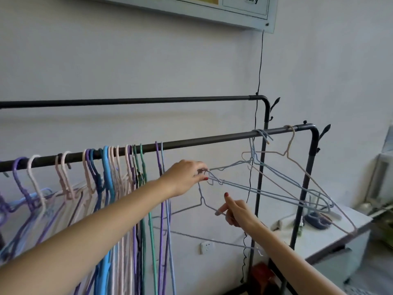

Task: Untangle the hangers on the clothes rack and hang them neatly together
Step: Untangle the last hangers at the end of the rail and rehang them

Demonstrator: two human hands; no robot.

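Pinching tangled blue hangers [265,186], left hand [185,177] fingers; right hand [236,211] fingers pinch a grey hanger [191,206].

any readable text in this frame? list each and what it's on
"century" (first letter cut off by the frame's top edge, so possibly a partial word): black print on the wall board above the clothes rack.
A line of smaller print under it: too small to read.
Wall socket, hangers, cabinet items: no legible text.
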